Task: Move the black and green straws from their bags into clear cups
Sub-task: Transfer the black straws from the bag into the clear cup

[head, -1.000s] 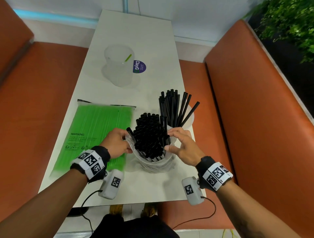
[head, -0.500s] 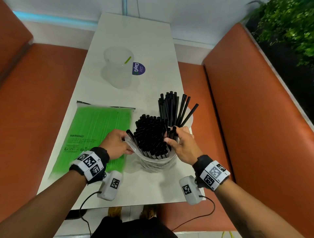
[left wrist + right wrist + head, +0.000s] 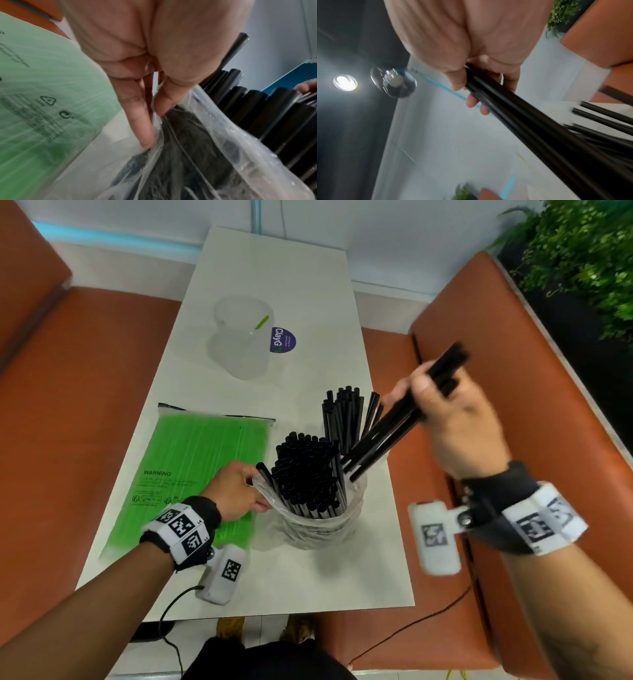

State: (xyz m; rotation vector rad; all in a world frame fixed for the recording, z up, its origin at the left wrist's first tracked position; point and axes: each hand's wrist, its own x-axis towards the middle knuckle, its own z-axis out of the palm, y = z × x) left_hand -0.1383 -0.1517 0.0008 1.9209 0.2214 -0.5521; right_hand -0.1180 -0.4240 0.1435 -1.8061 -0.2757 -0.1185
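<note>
Gripping a small bunch of black straws (image 3: 404, 422), maybe five or six, too blurred to count, the right hand (image 3: 455, 419) is up off the worktop (image 3: 274, 268) with the lower tips of the bunch just above the clear bag (image 3: 318, 525). Left hand (image 3: 233, 491) pinches that bag's rim between thumb and fingers (image 3: 144, 121); dozens of black straws stand in it.

Two cups: one (image 3: 358, 477) right behind the bag, mostly hidden, already packed with black straws, sitting close to the worktop's right edge; the other (image 3: 239, 337) further back with one green straw (image 3: 262, 322) in it.

One green bag (image 3: 191, 467) lies flat on the left, reaching nearly to the left edge, printed "WARNING" plus recycling marks. Round sticker (image 3: 283, 340) reads "ClayG". Bare worktop shows at the far end and along the near edge.
</note>
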